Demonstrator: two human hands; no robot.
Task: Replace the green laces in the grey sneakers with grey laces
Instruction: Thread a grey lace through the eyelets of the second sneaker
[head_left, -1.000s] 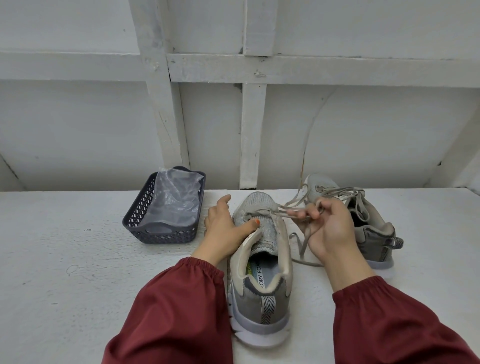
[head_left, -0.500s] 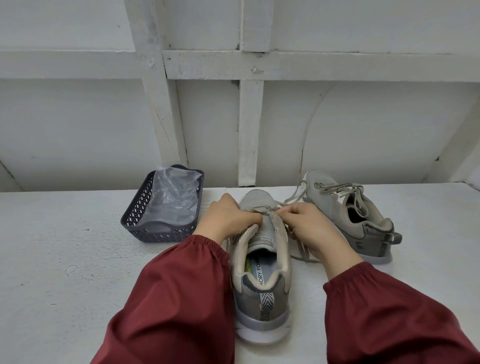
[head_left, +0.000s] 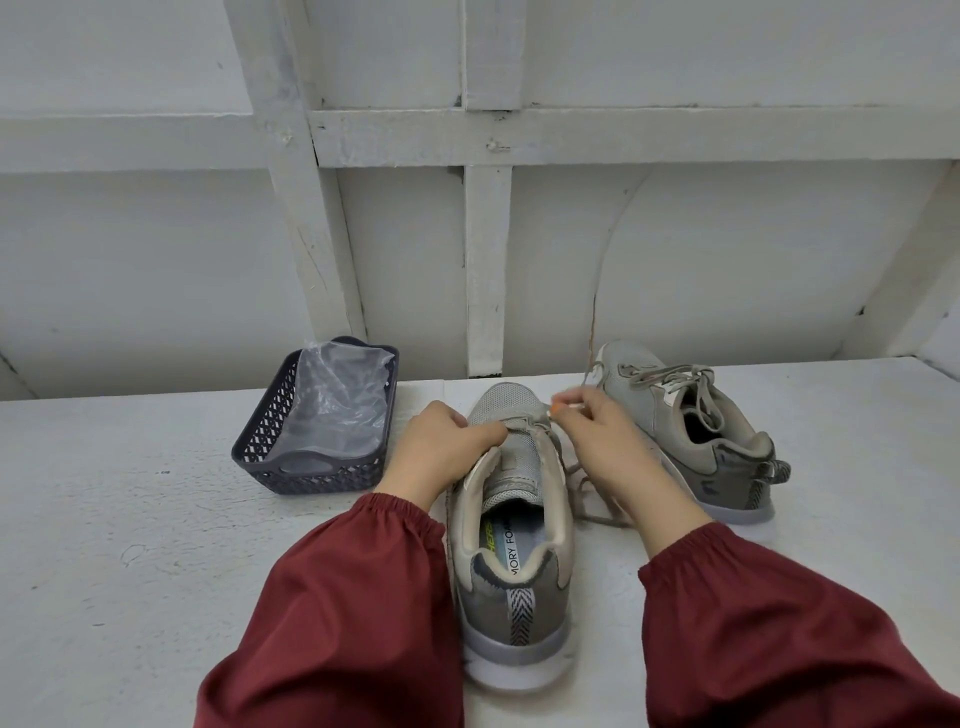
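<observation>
Two grey sneakers on my white table (head_left: 130, 519): near sneaker (head_left: 511, 519), heel toward me, gripped at its upper by my left hand (head_left: 447, 449), while my right hand (head_left: 602, 447) pinches its grey lace (head_left: 597, 517). Far sneaker (head_left: 691, 431), laced, just right of it; dark basket (head_left: 311, 475) holding a plastic bag (head_left: 343, 400), left.

White boarded wall and a painted table top before me

The wall (head_left: 156, 260) is flat white board framed in white timber; an upright batten (head_left: 488, 270) stands straight ahead; a horizontal rail (head_left: 623, 137) crosses above it; a leaning post (head_left: 306, 218) rises at my left; the table top (head_left: 130, 571) is white, scuffed and speckled; the light is soft and even.
</observation>
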